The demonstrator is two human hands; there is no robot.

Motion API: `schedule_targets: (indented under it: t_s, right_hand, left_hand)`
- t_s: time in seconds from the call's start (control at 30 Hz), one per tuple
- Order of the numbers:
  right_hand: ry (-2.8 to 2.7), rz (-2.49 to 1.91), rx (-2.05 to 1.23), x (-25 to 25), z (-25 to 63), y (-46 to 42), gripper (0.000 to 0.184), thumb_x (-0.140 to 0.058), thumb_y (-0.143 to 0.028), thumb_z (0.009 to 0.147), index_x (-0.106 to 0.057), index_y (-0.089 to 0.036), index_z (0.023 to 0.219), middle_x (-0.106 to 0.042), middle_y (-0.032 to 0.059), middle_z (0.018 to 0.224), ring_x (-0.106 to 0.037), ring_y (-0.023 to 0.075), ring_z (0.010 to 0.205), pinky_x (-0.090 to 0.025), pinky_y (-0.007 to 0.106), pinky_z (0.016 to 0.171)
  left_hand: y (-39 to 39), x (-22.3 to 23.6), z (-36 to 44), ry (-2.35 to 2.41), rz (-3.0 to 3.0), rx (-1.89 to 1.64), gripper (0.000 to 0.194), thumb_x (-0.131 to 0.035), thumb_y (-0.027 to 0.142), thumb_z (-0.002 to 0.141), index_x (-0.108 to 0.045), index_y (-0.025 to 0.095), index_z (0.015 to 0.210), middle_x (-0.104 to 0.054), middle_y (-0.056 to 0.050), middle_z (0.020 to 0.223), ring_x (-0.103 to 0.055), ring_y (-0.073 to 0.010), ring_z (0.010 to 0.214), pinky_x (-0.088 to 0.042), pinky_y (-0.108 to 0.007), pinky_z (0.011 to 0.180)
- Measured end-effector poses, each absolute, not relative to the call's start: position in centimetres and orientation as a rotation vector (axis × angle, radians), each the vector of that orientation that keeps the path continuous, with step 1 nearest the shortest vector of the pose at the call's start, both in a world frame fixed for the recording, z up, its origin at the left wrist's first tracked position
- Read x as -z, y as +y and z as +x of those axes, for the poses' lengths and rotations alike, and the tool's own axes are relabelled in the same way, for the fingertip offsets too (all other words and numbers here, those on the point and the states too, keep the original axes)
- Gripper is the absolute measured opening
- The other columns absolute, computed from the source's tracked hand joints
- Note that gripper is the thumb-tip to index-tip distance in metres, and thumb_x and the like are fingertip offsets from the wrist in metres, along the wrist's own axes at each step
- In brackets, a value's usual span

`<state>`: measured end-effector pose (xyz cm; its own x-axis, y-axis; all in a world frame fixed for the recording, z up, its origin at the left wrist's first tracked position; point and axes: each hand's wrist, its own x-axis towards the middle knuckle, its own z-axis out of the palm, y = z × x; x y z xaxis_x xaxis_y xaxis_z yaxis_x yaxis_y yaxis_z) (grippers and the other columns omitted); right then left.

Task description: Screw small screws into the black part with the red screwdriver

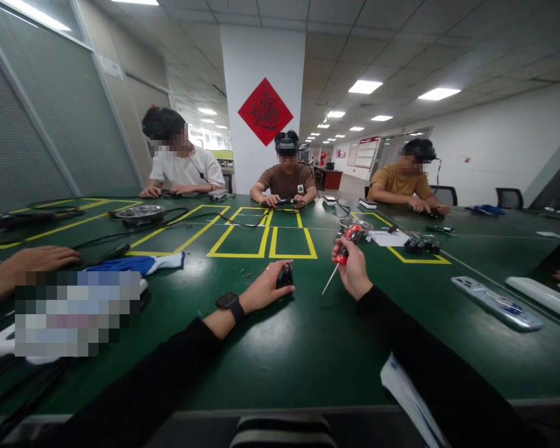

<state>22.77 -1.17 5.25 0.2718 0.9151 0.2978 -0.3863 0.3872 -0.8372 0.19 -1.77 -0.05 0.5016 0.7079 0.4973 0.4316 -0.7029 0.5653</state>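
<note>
Black component (285,275) sits pinched between the thumb and fingers of the left hand (265,287), well in from the near edge of the worktop (308,354). The right hand (355,267) is closed around a screwdriver (341,256), its tip pointing down, apart from the component. The step in hand appears to be steadying the component; using the screwdriver on it would call for bringing the tip leftward and lining it up.
</note>
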Motion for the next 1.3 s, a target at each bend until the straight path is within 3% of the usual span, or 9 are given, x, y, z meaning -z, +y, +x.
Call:
schedule_targets:
  t_s: [0.13, 0.3, 0.37, 0.5, 0.6, 0.8, 1.0, 1.3]
  right_hand:
    - [-0.845, -0.721, -1.080, -4.8, 23.1, -1.2, 0.031, -0.054, -0.048, 0.075, -0.052, -0.017, 0.074, -0.057, -0.0012, 0.055, -0.046, 0.0064, 0.041, -0.031, 0.016, 0.035]
    - [-0.867, -0.666, -1.275, -4.4, 22.4, -1.6, 0.035, -0.048, -0.055, 0.078, -0.047, -0.020, 0.076, -0.055, -0.0044, 0.048, -0.030, 0.0035, 0.029, -0.019, 0.014, 0.028]
    - [-0.878, -0.607, -1.395, -4.6, 21.9, -2.0, 0.030, -0.052, -0.050, 0.079, -0.048, -0.020, 0.081, -0.057, -0.0039, 0.052, -0.031, 0.0033, 0.029, -0.024, 0.014, 0.028]
    - [-0.913, -0.499, -1.613, -4.9, 21.0, -2.7, 0.021, -0.063, -0.020, 0.074, -0.051, -0.018, 0.091, -0.065, 0.0007, 0.074, -0.055, 0.0074, 0.051, -0.047, 0.018, 0.047]
    - [-0.955, -0.474, -1.640, -4.8, 20.7, -3.0, 0.018, -0.062, -0.016, 0.075, -0.051, -0.017, 0.089, -0.064, 0.0004, 0.073, -0.056, 0.0073, 0.052, -0.048, 0.018, 0.050]
    - [-1.144, -0.574, -1.414, -4.2, 20.0, -3.4, 0.025, -0.050, -0.044, 0.084, -0.043, -0.020, 0.086, -0.065, 0.0005, 0.064, -0.060, 0.0118, 0.046, -0.049, 0.022, 0.045]
    - [-1.367, -0.567, -0.975, -4.4, 18.8, -4.9, 0.019, -0.045, -0.040, 0.088, -0.039, -0.022, 0.092, -0.065, -0.0009, 0.070, -0.062, 0.0123, 0.049, -0.049, 0.024, 0.049]
    - [-1.531, -0.608, -0.675, -3.9, 18.7, -5.7, 0.015, -0.048, -0.034, 0.087, -0.046, -0.021, 0.093, -0.064, 0.0001, 0.074, -0.061, 0.0120, 0.055, -0.049, 0.025, 0.054]
  left_hand:
    - [-1.8, -0.2, 0.3, 0.870, 2.293, -0.962, 0.060, -0.060, 0.029, 0.078, -0.033, 0.021, 0.132, -0.061, -0.008, 0.109, -0.056, -0.0201, 0.102, -0.040, -0.038, 0.095]
    - [-1.8, -0.4, 0.3, 0.821, 2.231, -0.938, 0.055, -0.060, 0.028, 0.078, -0.037, 0.019, 0.128, -0.063, -0.008, 0.106, -0.058, -0.0194, 0.099, -0.040, -0.037, 0.093]
    - [-1.9, -0.4, 0.3, 0.801, 2.234, -0.937, 0.048, -0.058, 0.027, 0.079, -0.042, 0.018, 0.124, -0.062, -0.008, 0.108, -0.057, -0.0195, 0.101, -0.040, -0.036, 0.094]
    - [-2.0, -0.5, 0.3, 0.795, 2.243, -0.921, 0.038, -0.056, 0.027, 0.081, -0.047, 0.017, 0.117, -0.061, -0.008, 0.107, -0.057, -0.0191, 0.098, -0.042, -0.034, 0.090]
    - [-1.9, -0.4, 0.3, 0.771, 2.229, -0.908, 0.037, -0.055, 0.026, 0.081, -0.047, 0.017, 0.116, -0.061, -0.007, 0.104, -0.057, -0.0179, 0.095, -0.043, -0.033, 0.088]
    - [-1.3, -0.1, 0.4, 0.747, 2.152, -0.889, 0.032, -0.058, 0.026, 0.079, -0.053, 0.015, 0.108, -0.061, -0.006, 0.101, -0.057, -0.0177, 0.091, -0.043, -0.032, 0.086]
    - [-1.2, -0.2, 0.3, 0.782, 2.188, -0.866, 0.030, -0.059, 0.030, 0.079, -0.056, 0.015, 0.104, -0.061, -0.005, 0.097, -0.056, -0.0177, 0.088, -0.043, -0.031, 0.083]
    - [-1.3, -0.2, 0.4, 0.789, 2.169, -0.865, 0.034, -0.058, 0.034, 0.079, -0.054, 0.014, 0.106, -0.061, -0.006, 0.101, -0.056, -0.0177, 0.092, -0.042, -0.031, 0.087]
